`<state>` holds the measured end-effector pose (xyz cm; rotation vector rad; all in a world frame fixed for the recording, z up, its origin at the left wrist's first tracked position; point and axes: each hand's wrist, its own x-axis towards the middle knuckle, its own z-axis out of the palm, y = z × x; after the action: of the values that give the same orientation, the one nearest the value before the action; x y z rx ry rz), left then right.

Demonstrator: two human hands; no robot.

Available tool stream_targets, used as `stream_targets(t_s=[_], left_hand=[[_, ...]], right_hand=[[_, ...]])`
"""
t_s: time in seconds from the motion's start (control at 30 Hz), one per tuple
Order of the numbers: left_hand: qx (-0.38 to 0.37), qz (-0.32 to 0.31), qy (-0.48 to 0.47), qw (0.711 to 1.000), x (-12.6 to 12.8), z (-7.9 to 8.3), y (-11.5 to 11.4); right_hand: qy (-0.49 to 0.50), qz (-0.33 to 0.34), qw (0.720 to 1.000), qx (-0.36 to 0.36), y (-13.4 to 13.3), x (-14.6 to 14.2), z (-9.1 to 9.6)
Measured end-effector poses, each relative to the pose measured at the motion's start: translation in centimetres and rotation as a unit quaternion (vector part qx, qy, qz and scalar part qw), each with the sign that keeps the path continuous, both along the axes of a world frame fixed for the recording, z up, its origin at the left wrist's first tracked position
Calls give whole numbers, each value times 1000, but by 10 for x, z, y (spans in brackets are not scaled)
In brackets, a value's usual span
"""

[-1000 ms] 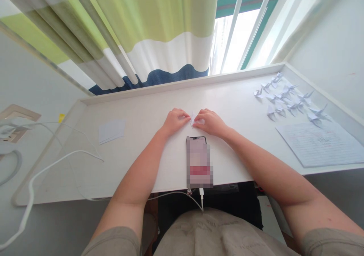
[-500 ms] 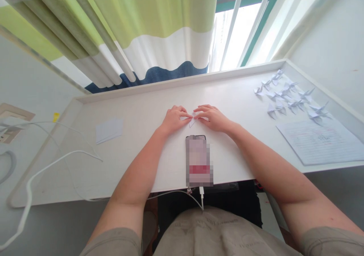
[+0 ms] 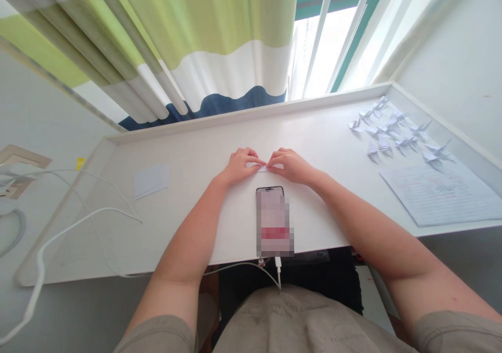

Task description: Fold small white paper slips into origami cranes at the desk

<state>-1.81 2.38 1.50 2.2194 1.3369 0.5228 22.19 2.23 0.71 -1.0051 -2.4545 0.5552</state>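
Observation:
My left hand (image 3: 239,166) and my right hand (image 3: 291,164) meet at the middle of the white desk (image 3: 204,154). Both pinch a small folded piece of white paper (image 3: 263,168), which lies low against the desk between my fingertips and is mostly hidden by them. A phone (image 3: 274,219) lies flat just in front of my hands, with a white cable (image 3: 251,267) plugged into its near end.
Several folded white paper cranes (image 3: 396,136) stand at the far right of the desk, beside a written sheet (image 3: 443,193). A small stack of white paper squares (image 3: 152,180) lies at the left. Loose white cables (image 3: 78,222) trail over the left edge. A striped curtain hangs behind.
The folded paper stood up between my fingers a second ago; now it is pressed down flat under my fingertips. My hands have drawn slightly closer together.

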Motion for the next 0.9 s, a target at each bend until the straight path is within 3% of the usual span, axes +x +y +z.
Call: stream_targets(t_s=[0.2, 0.47, 0.63, 0.9], left_hand=[[27, -2, -28, 999, -3, -8, 4], [82, -98, -9, 992, -3, 1, 2], [55, -103, -34, 993, -3, 1, 3], [-32, -44, -90, 994, -1, 1, -1]], right_hand=[[-8, 1, 1000, 2, 0, -2, -1], [8, -9, 1000, -15, 1, -3, -3], [26, -27, 999, -30, 1, -5, -5], [88, -91, 989, -70, 2, -12, -8]])
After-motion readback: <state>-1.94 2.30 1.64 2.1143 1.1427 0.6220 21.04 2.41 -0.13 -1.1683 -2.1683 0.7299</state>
